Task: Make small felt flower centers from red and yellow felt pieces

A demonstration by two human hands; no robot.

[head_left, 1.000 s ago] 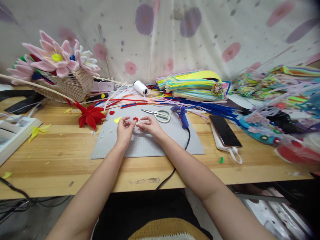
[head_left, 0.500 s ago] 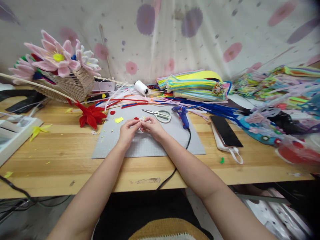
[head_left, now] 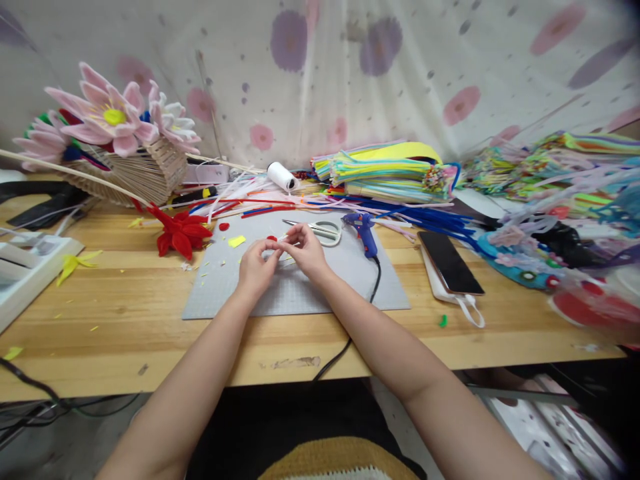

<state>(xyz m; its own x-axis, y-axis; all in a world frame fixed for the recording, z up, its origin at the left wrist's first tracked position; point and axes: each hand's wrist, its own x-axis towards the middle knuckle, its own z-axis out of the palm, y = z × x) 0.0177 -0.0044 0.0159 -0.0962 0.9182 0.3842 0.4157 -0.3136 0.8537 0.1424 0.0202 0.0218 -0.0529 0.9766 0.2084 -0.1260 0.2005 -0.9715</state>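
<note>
My left hand [head_left: 257,267] and my right hand [head_left: 306,253] meet above the grey cutting mat [head_left: 215,293], fingertips pinched together. Whatever is between them is too small and too covered to name. A small red piece [head_left: 271,239] shows just beyond the left fingers; I cannot tell if it is held or lies on the mat. Scissors [head_left: 327,233] with pale handles lie behind my right hand. The blue glue gun [head_left: 364,233] rests to their right. On the mat's left are a yellow scrap [head_left: 237,241] and a red round piece [head_left: 224,227].
A red fuzzy flower [head_left: 183,233] lies left of the mat, below a woven basket [head_left: 165,163] of pink flowers. Pipe cleaner bundles [head_left: 390,173] and a white thread spool [head_left: 281,176] line the back. A phone [head_left: 450,261] sits right; the glue gun's cord [head_left: 376,280] crosses the table edge.
My right hand's fingers have lifted and bent a little more over the left fingertips. Both hands stay together at the same place over the mat. The view has shifted slightly.
</note>
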